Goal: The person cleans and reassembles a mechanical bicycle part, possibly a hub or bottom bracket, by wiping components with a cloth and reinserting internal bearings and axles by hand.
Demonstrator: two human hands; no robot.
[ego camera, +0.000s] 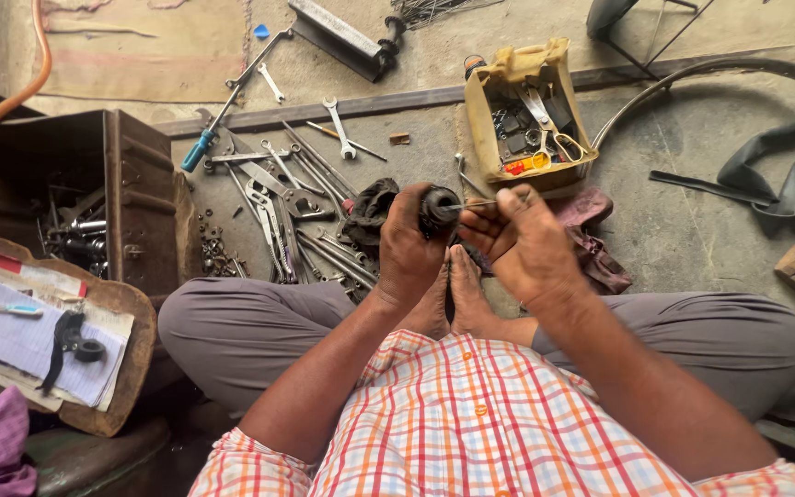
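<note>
Both hands meet just above the person's bare feet, over a grey concrete floor (pixel 692 230). The left hand (pixel 407 248) is wrapped around a dark, greasy round part (pixel 439 207), fingers closed about its body so that its open face turns to the right — a hold that seems meant to keep it steady and facing the other hand. The right hand (pixel 522 244) pinches a thin metal rod (pixel 471 204) between thumb and fingertips, its far tip touching or entering the face of the part (which of the two cannot be told). Held close to the chest and high off the floor, the part sits where the eyes can look straight down at it.

Just left of the hands lies a spread of wrenches and pliers (pixel 278 198), fanned out flat, probably so each can be picked by sight. A black rag (pixel 370 207) lies crumpled beside the left hand. Farther off, to the right, a yellow tool box (pixel 526 115) stands open with scissors and small parts inside, and a reddish cloth (pixel 591 248) lies near it. A black rubber inner tube (pixel 784 189) curls at the far right. At the left stand a rusty metal box (pixel 131 198) and a tray with papers (pixel 48 340).
</note>
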